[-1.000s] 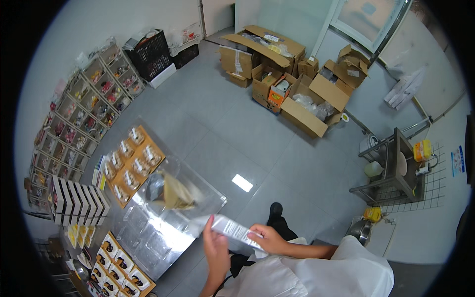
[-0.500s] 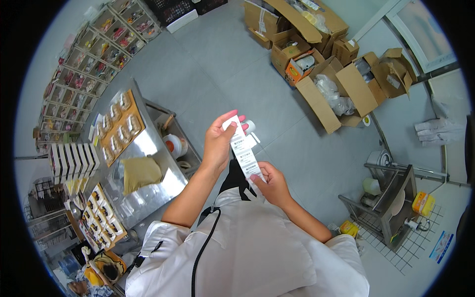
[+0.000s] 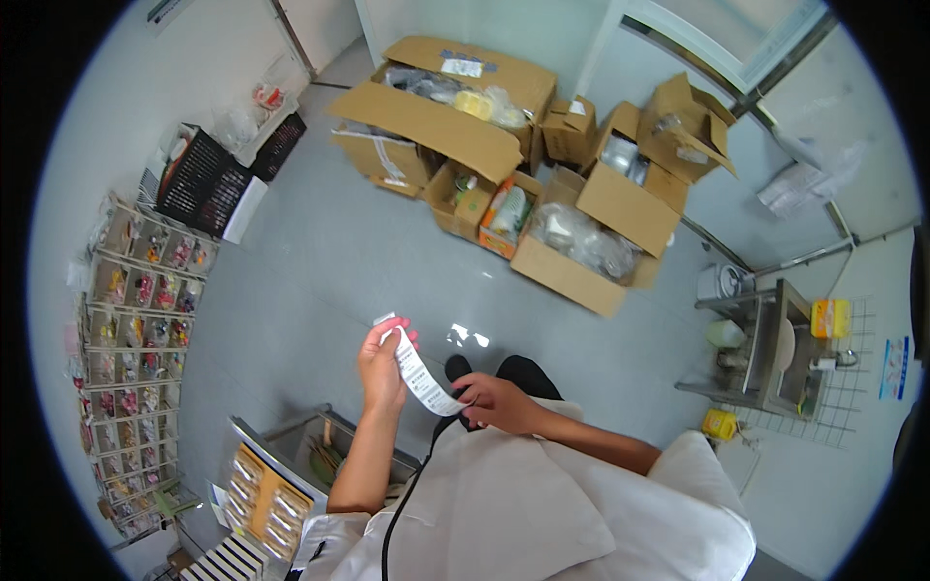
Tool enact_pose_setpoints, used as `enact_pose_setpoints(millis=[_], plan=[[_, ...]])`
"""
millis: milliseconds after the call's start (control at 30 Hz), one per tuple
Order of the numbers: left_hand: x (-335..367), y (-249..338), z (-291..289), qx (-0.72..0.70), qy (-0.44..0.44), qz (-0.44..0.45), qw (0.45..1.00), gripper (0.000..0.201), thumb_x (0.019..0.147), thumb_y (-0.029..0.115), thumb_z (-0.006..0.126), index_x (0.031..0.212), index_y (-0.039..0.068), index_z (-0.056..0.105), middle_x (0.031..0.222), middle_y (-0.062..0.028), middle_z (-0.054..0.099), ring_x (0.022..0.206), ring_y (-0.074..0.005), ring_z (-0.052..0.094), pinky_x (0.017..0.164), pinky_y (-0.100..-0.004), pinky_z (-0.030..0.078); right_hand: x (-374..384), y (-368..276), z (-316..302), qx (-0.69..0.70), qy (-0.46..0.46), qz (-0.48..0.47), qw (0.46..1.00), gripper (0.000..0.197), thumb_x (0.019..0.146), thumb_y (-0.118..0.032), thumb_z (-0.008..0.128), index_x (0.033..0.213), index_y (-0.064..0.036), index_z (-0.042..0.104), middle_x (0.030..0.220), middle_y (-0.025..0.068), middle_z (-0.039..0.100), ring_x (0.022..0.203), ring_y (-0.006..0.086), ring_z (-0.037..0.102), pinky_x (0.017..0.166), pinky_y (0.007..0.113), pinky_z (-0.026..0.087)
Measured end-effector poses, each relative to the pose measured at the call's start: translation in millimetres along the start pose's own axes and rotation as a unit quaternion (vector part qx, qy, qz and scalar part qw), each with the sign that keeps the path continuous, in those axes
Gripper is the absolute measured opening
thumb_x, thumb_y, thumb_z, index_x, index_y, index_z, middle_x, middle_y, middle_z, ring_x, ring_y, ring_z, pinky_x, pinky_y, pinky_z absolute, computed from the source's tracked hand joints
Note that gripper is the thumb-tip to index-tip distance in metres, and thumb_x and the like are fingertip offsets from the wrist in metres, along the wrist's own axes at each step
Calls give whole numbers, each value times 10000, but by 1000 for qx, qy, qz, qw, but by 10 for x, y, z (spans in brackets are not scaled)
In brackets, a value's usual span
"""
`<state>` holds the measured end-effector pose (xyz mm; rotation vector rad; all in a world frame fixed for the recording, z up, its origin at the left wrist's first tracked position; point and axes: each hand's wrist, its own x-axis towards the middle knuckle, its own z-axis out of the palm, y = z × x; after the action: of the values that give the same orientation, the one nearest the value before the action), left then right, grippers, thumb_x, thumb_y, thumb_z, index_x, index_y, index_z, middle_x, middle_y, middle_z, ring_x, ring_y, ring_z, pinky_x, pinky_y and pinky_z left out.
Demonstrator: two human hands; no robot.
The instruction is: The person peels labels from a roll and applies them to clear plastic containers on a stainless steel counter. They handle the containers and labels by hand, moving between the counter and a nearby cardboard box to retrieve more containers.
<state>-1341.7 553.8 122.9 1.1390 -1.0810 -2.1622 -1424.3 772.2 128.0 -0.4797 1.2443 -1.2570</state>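
A strip of white printed labels (image 3: 419, 378) stretches between my hands in front of my apron, bowed in a curve. Its upper end is pinched by my left hand (image 3: 383, 366), thumb lying on the printed side. At the lower end, the fingers of my right hand (image 3: 504, 405) close on the strip's edge. Below the strip are the floor and my dark shoe (image 3: 457, 368).
Open cardboard boxes (image 3: 572, 276) with plastic-wrapped goods stand ahead. Black crates (image 3: 199, 184) and a rack of small bins (image 3: 140, 329) line the left wall. A tray of packed food (image 3: 262, 499) lies at lower left. A steel sink (image 3: 775, 358) stands right.
My view has turned right, away from the steel table, and more of the boxes and wall shows. Both hands keep the label strip, which was straighter before and now curves.
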Motion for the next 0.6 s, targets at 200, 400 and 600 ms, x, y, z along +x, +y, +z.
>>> enact_pose_setpoints(millis=[200,400,600], plan=[[1311,535,468,37,35,-20,999,184,960,24,549,1099,-2,665,1060,-140,716,861,-210,693,736,-317,569,833,143,-1689,90,327,-69,938,100,818,67,661,855,-23,685,1009,128,731,803,159,677,665,275,538],[2736,706,476,66,85,-96,990,208,960,23,544,1128,-14,661,1023,-133,716,857,-212,691,759,-327,579,1737,75,-3306,136,437,21,889,139,834,-46,665,942,-23,749,879,88,736,734,139,683,639,260,528],[3700,1138,708,105,117,-82,984,212,952,43,588,1139,-30,656,1009,-125,708,830,-198,674,796,-327,576,2827,-704,-4214,151,401,-1,904,212,881,-80,611,1017,3,751,836,83,727,696,157,686,648,270,555]])
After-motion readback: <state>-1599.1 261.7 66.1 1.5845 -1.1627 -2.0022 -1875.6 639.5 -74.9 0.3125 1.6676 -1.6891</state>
